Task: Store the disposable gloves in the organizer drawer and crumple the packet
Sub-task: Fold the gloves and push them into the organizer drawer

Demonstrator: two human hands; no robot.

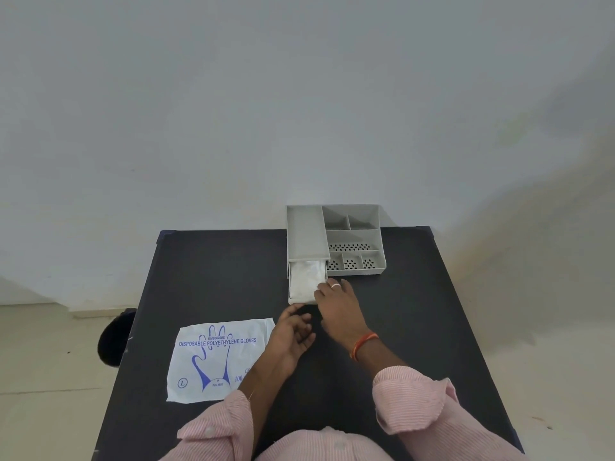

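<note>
Packet [216,357] flat on bench [206,277], thin, limp, slippery: pinch edge. Gloves [306,277] soft in drawer [292,296]. Right hand [336,307] fingers resting there; left hand [293,331] loose, empty.

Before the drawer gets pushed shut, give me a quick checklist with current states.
1. Gloves inside the drawer: ok, white stack lies within its walls.
2. Drawer pulled out of the organizer: ok.
3. Right hand on the drawer: ok, fingers at its right front corner.
4. Left hand free: ok, open, holding nothing.
5. Packet crumpled: not ok, lying flat on the table.
6. Packet fully emptied: cannot tell.
</note>
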